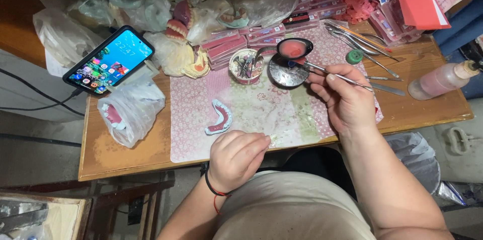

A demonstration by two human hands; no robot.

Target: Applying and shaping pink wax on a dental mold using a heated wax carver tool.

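Head view: small black bowl (295, 48) holds pink wax-like material; round tin (246, 65) beside it is full of small metal bits; dark dish (287, 71) sits just below the bowl. Right hand (345, 100) pinches a thin metal spatula (332, 74), tip at the bowl. Left hand (236, 157) is fisted at the table edge, gripping a small pale piece (273, 138). Pink denture (220, 117) lies on the floral mat (261, 109), just above the left hand.

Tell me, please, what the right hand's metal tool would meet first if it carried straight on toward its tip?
Held in the right hand, the thin metal tool points up-left at the dark spoon of pink material; its tip already seems to reach it, though depth is unclear.
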